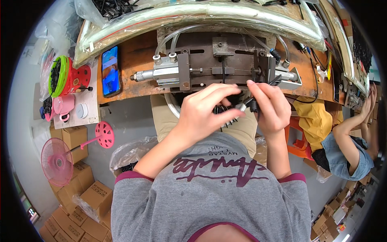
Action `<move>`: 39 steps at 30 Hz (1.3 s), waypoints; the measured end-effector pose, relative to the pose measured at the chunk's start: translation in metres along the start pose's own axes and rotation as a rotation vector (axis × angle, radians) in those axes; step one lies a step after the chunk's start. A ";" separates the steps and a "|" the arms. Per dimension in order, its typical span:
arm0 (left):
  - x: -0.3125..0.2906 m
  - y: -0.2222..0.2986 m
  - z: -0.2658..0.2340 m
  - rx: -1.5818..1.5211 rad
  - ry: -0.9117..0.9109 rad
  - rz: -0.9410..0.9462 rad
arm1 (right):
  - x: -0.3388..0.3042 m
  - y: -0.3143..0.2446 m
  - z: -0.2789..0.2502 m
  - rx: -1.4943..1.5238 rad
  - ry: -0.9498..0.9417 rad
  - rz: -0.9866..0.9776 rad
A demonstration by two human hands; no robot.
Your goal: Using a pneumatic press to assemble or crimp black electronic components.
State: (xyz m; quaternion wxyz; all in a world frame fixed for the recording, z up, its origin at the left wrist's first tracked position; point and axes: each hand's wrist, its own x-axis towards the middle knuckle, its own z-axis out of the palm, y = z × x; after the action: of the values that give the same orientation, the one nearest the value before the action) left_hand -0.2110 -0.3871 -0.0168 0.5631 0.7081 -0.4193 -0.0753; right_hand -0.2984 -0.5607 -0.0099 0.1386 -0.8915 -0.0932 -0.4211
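Note:
My right hand point(274, 107) is closed, its thumb and fingers pinching a thin black part point(253, 105) whose exact kind I cannot make out. Across from it my left hand point(203, 109) has its fingers curved and apart; the thumb tip is beside a small pale end piece near that part. Just beyond both hands sits a dark metal bench fixture point(197, 44), with a silver air cylinder point(166, 74) on its left and another cylinder point(288, 76) on its right. Under my hands, a round container with a pale rim point(172, 108) holds several black pieces, partly hidden.
A phone with a lit screen point(110, 72) lies on the wooden bench point(133, 90). Left are a green-rimmed red basket point(76, 76), a pink mug point(64, 105) and a pink fan point(57, 161). Cardboard boxes point(96, 197) are stacked lower left. At right, another person's arm point(348, 141) shows.

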 end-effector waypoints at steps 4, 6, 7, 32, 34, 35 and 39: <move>0.000 0.014 -0.006 -0.193 0.008 0.039 | 0.000 -0.008 0.011 -0.017 -0.015 -0.092; -0.001 0.011 -0.010 -0.106 0.007 0.113 | -0.001 -0.007 0.014 -0.034 -0.014 -0.102; -0.001 0.012 -0.010 -0.072 0.017 0.106 | -0.001 -0.005 0.016 -0.032 -0.011 -0.105; -0.001 -0.023 0.002 0.597 -0.001 0.213 | -0.003 -0.012 -0.015 0.907 0.110 0.898; -0.001 -0.017 0.001 0.473 0.064 0.235 | -0.004 -0.010 -0.015 1.109 0.080 1.015; 0.002 -0.011 -0.001 0.439 0.074 0.297 | -0.005 -0.010 -0.015 1.210 0.067 1.076; 0.009 0.006 -0.003 0.335 0.016 0.491 | 0.000 -0.014 -0.007 1.450 0.076 1.209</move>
State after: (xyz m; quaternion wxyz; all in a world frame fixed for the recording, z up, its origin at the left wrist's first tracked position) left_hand -0.2065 -0.3909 -0.0077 0.4430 0.6691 -0.5803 0.1391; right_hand -0.3075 -0.5496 -0.0036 0.8570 -0.4708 0.1503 -0.1457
